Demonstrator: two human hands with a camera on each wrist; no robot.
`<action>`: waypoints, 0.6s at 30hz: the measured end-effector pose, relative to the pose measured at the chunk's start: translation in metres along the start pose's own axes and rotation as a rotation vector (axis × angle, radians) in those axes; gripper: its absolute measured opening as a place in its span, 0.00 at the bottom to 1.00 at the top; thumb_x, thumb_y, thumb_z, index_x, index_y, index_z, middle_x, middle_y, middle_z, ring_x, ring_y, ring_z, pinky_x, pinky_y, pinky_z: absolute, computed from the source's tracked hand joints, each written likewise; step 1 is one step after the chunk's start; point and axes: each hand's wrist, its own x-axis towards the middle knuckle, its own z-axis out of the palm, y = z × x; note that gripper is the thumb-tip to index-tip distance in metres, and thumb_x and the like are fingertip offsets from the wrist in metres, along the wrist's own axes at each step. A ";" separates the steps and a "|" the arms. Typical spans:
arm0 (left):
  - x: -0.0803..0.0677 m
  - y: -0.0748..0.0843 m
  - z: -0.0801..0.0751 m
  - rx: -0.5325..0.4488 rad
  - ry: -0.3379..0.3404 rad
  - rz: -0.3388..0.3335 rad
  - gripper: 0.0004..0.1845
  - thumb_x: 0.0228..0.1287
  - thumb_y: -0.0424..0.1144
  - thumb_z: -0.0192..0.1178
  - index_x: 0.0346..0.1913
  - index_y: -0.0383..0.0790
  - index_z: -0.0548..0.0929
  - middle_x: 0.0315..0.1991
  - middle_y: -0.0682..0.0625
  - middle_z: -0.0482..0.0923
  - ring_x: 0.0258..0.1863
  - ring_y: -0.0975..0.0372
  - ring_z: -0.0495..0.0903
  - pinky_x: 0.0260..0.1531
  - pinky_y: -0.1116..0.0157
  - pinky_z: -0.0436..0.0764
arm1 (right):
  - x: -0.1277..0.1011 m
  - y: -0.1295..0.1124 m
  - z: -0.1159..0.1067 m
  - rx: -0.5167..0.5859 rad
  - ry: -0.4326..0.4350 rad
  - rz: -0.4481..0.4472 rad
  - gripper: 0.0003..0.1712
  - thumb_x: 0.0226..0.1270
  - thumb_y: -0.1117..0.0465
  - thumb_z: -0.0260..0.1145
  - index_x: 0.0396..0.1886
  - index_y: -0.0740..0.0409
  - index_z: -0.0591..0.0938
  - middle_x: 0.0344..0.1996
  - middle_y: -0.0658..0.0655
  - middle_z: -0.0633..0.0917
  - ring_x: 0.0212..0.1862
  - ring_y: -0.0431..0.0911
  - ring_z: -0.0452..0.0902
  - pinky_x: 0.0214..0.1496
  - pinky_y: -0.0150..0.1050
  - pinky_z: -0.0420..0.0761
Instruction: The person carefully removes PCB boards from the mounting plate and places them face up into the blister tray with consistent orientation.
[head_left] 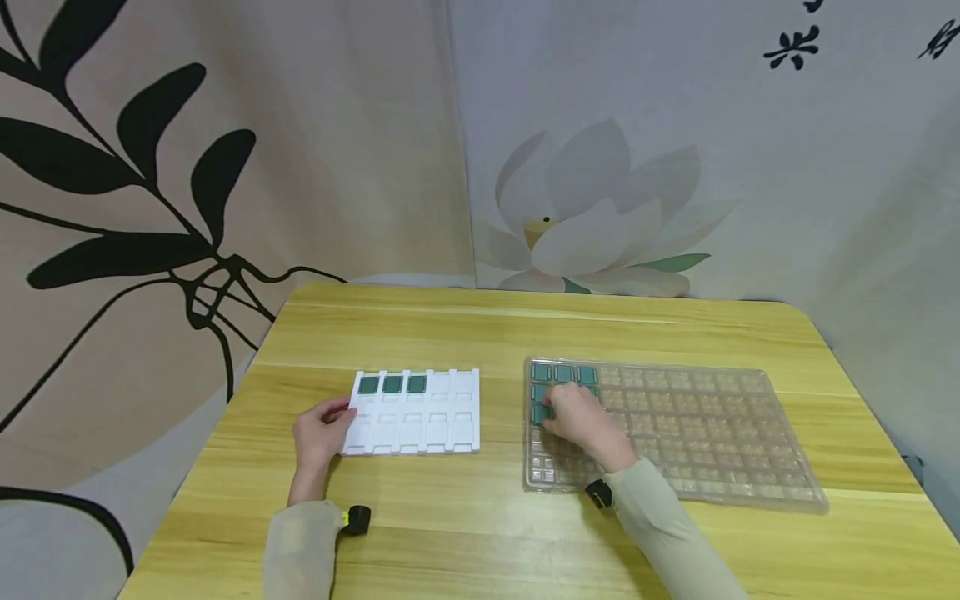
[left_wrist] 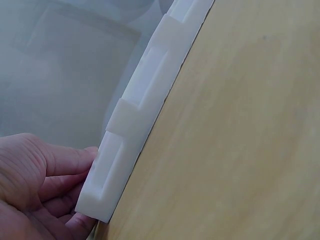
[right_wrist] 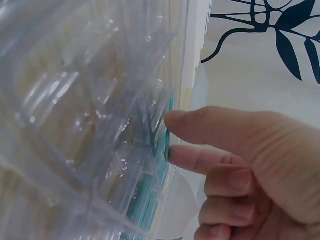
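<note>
In the head view, my left hand (head_left: pixel 321 431) holds the left edge of a white compartment tray (head_left: pixel 412 429). The left wrist view shows the thumb against that tray's rim (left_wrist: pixel 117 137), with curled fingers beside and below. Three dark green square chips (head_left: pixel 392 384) lie in its back row. My right hand (head_left: pixel 583 421) is over the left part of a clear plastic tray (head_left: pixel 712 417). Thumb and index finger (right_wrist: pixel 192 159) pinch at a green chip (right_wrist: pixel 166 142) still in the tray; the hand hides most of it. Several other green chips (head_left: pixel 564 372) sit in nearby pockets.
Both trays lie on a wooden table (head_left: pixel 480 542), the white one left of the clear one, with a gap of bare wood between. Behind the table hangs a curtain (head_left: pixel 360 150) with leaf and flower prints. Each wrist wears a small black camera (head_left: pixel 358 520).
</note>
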 end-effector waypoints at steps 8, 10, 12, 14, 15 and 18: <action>0.000 0.000 -0.001 -0.007 0.000 0.010 0.14 0.61 0.32 0.59 0.49 0.27 0.81 0.42 0.32 0.79 0.39 0.50 0.77 0.22 0.81 0.65 | 0.001 0.000 0.000 0.007 -0.009 0.003 0.15 0.47 0.67 0.74 0.36 0.68 0.84 0.35 0.62 0.85 0.34 0.51 0.82 0.39 0.42 0.81; 0.000 0.000 -0.001 -0.009 -0.002 0.009 0.14 0.61 0.32 0.59 0.49 0.27 0.81 0.42 0.32 0.79 0.39 0.50 0.77 0.22 0.81 0.65 | 0.000 0.000 -0.001 0.013 -0.005 0.001 0.14 0.47 0.67 0.74 0.35 0.68 0.84 0.35 0.62 0.85 0.34 0.51 0.82 0.39 0.42 0.81; 0.000 0.000 -0.001 -0.008 -0.003 0.006 0.15 0.62 0.32 0.59 0.49 0.27 0.81 0.43 0.32 0.79 0.39 0.50 0.77 0.22 0.81 0.65 | 0.000 -0.001 -0.002 0.029 0.006 0.001 0.14 0.48 0.67 0.74 0.35 0.68 0.84 0.35 0.62 0.85 0.31 0.49 0.81 0.37 0.40 0.81; 0.000 0.000 -0.001 -0.005 -0.004 0.006 0.15 0.62 0.32 0.59 0.49 0.27 0.80 0.43 0.32 0.79 0.39 0.50 0.77 0.22 0.81 0.65 | 0.000 -0.001 -0.004 0.041 0.021 0.002 0.14 0.49 0.66 0.73 0.36 0.68 0.84 0.35 0.62 0.85 0.24 0.44 0.78 0.33 0.37 0.80; 0.000 0.000 -0.001 -0.003 -0.004 0.006 0.15 0.62 0.32 0.59 0.49 0.27 0.80 0.43 0.32 0.79 0.39 0.50 0.77 0.22 0.81 0.65 | 0.001 -0.001 -0.004 0.043 0.029 0.005 0.14 0.49 0.66 0.73 0.36 0.67 0.84 0.35 0.62 0.86 0.23 0.43 0.77 0.33 0.36 0.79; 0.000 0.000 -0.001 0.002 -0.002 0.009 0.15 0.62 0.32 0.59 0.49 0.27 0.81 0.43 0.32 0.79 0.39 0.49 0.77 0.22 0.81 0.65 | 0.004 -0.001 -0.006 0.040 0.045 -0.002 0.14 0.51 0.65 0.73 0.38 0.67 0.84 0.35 0.62 0.86 0.18 0.40 0.72 0.31 0.35 0.79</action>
